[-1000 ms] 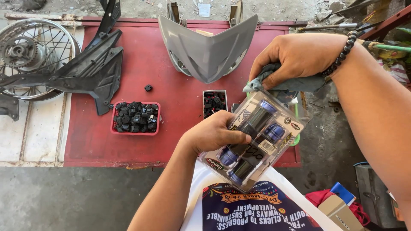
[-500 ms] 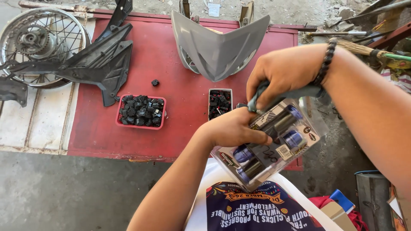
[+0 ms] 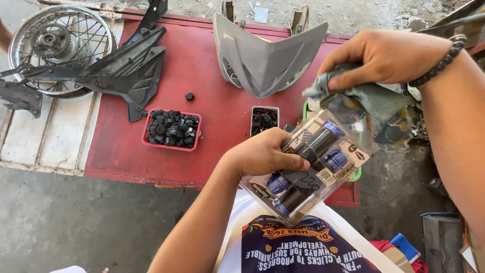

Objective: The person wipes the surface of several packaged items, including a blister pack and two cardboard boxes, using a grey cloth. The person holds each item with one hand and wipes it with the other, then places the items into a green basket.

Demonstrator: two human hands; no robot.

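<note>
Flanking red tray (image 3: pixel 147 132), grey fairing (image 3: pixel 268 63)

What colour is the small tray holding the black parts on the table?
The tray is pinkish red, seen best in the head view.

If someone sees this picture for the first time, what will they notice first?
First, the clear blister pack of black and blue handlebar grips at centre, held by the left hand, while the right hand presses a grey rag on its top. Behind, a grey fairing lies on the red table.
</note>
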